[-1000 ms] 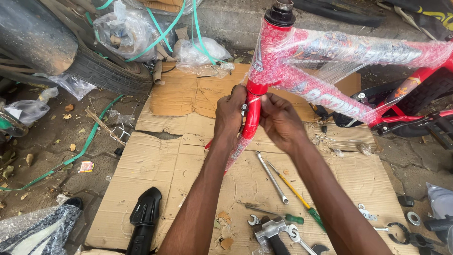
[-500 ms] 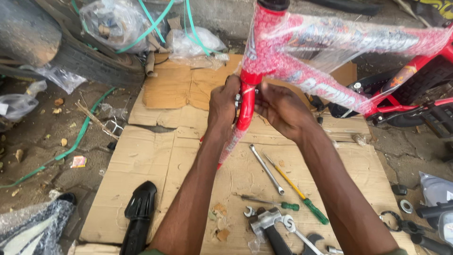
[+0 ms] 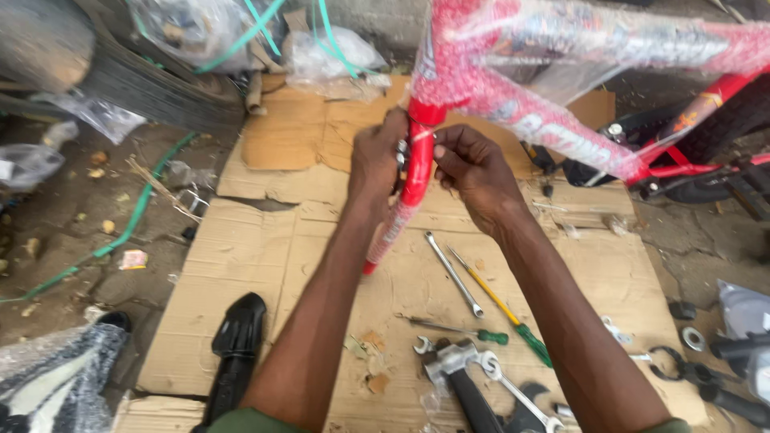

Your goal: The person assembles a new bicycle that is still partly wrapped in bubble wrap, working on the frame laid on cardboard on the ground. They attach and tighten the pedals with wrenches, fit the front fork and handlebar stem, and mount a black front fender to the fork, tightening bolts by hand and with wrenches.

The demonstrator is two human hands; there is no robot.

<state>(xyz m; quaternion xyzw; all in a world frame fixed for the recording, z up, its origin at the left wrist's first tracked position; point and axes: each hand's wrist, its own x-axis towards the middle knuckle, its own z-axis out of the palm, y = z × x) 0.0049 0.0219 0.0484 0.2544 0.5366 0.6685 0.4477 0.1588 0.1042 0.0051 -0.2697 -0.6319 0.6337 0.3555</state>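
— Change noted?
— View has drawn closer. My left hand (image 3: pixel 375 164) and right hand (image 3: pixel 473 172) stay pinched on the red fork (image 3: pixel 413 180), above the cardboard's (image 3: pixel 265 248) far edge.
— Progress?
— Fitting continues, I judge.

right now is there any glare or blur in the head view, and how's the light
Head view: soft, even daylight with only faint shadows on the cardboard; bright glare on the plastic wrap around the red bike frame; both hands, left hand and right hand, look sharp; the edges bend slightly from the wide lens.
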